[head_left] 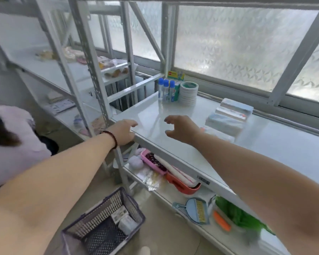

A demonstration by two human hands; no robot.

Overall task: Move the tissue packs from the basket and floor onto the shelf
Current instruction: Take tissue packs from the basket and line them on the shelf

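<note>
White and glossy, the shelf (151,115) runs beneath a frosted patterned window (238,45), and both bare arms reach out over its near corner. The left hand (122,132), with a dark beaded bracelet (112,138) at the wrist, rests with its fingers curled over the front edge of the shelf and grasps no object. The right hand (182,128) hovers just above the shelf surface, fingers spread and bent, empty, with nothing between them. To its right, a stack of tissue packs (228,117) in blue and white wrapping lies on the shelf, near the hand but not touching it. At the back left corner of the same level stand three blue-capped glue bottles (166,90) beside a stack of tape rolls (188,93). On the floor below, a purple wire basket (103,227) holds a few small white packs (126,222) in its far corner; motion blur keeps their labels from being read. The lower shelf carries a pink tray (153,161), an orange tray (184,185), a blue dustpan with brush (193,210) and a green item (238,216) too blurred to name. At the left edge, another person in a pale lilac top (13,144) is partly in view.
</note>
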